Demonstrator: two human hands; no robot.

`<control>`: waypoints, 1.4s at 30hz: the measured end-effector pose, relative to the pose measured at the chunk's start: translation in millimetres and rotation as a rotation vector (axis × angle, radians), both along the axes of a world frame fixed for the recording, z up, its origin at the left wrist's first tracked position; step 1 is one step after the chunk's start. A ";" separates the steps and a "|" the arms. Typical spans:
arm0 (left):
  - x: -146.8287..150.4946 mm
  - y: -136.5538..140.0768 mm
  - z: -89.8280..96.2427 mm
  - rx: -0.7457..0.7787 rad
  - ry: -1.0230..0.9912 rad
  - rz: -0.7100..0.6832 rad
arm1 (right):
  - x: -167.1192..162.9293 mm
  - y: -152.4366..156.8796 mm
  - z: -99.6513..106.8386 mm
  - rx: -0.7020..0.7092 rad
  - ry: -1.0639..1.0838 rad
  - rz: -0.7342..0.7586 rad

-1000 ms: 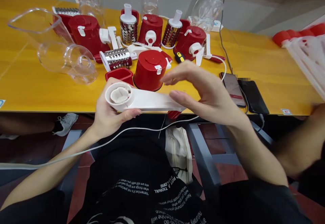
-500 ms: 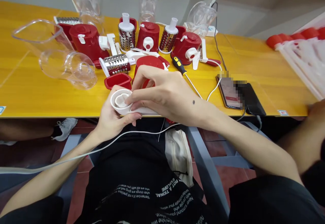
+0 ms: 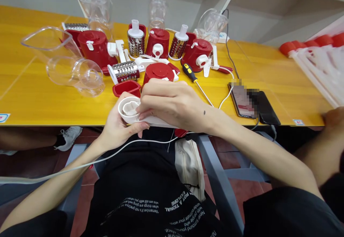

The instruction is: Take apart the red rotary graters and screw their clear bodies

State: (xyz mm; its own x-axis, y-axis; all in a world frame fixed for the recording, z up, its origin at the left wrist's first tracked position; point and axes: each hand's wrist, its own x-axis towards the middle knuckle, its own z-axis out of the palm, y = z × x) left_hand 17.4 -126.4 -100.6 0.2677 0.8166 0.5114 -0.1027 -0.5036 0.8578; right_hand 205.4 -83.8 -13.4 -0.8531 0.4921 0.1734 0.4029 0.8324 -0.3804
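The left hand (image 3: 115,124), wrapped around the ring end (image 3: 125,118) of the white part (image 3: 159,121) at the table's (image 3: 258,65) near edge, should hold level while the right hand (image 3: 178,104) (fingers bent at that ring, grip not determinable) works lightly and squarely.

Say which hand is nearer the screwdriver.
Right. The right hand is at the white part, toward the wearer from the screwdriver and slightly left, not touching it. The left hand is farther left, gripping the white part's round end.
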 end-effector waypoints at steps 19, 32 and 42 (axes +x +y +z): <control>2.1 3.3 -4.1 0.080 -0.020 -0.131 | 5.0 2.4 26.5 -0.015 0.205 -0.032; 1.5 3.1 2.9 0.186 -0.069 -0.063 | 8.0 4.4 -8.1 0.217 0.330 0.121; 2.1 -3.1 2.4 0.105 -0.025 -0.124 | 11.9 -0.9 0.3 -0.042 0.270 0.146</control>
State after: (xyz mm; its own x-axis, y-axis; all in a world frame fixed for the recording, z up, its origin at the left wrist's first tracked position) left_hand 19.5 -129.5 -98.2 0.3487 0.7197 0.6003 -0.1902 -0.5728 0.7973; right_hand 217.3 -84.8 -13.1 -0.8409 0.3797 0.3856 0.1601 0.8552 -0.4929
